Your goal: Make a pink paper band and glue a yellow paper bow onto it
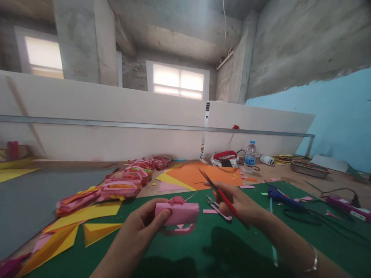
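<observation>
My left hand (145, 222) pinches a small pink paper handbag (181, 212) between thumb and fingers. The bag has a strip handle hanging at its lower side and a darker pink piece on top. Red tweezers (226, 200) with dark, slender tips are gripped in my right hand (239, 202), tips pointing up and left, apart from the bag. Beneath that hand, small pink-handled snips (220, 210) lie on the green cutting mat (243, 251), beside a pink paper strip (210, 211).
Several pink paper bags (121, 189) line the left side, near folded yellow paper (101, 231). Orange sheets (188, 173) lie behind the mat. A blue glue gun (284, 197), a purple power strip (348, 206) with cables, a water bottle (249, 157) and a metal tray (308, 169) stand right.
</observation>
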The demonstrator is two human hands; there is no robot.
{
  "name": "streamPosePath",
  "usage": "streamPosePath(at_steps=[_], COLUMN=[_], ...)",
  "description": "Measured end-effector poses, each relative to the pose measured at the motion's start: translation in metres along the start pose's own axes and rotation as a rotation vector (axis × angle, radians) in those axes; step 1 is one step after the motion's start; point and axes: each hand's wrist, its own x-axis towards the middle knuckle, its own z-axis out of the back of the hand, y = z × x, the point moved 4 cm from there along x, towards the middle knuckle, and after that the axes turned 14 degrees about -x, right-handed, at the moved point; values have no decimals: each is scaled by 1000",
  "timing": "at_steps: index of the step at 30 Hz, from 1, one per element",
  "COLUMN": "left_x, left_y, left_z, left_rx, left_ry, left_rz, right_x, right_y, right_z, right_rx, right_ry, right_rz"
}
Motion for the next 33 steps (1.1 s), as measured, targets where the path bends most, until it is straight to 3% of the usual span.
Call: streamPosePath(at_steps=[5,10,22,33], left_x=[-2,-1,0,-1], left_y=[-7,-1,4,1], left_z=[3,0,3,1], left_rx=[172,251,237,206], left_ry=[-62,-19,118,40], left_rz=[-85,-84,8,-12], right_x=[-5,-5,-5,-7], right_y=[12,6,8,9], right_z=[-7,-14,-18,-20], right_rx=[-406,-605,-736,-818], right_ry=[120,76,-37,-102], right_rz=[103,121,235,351])
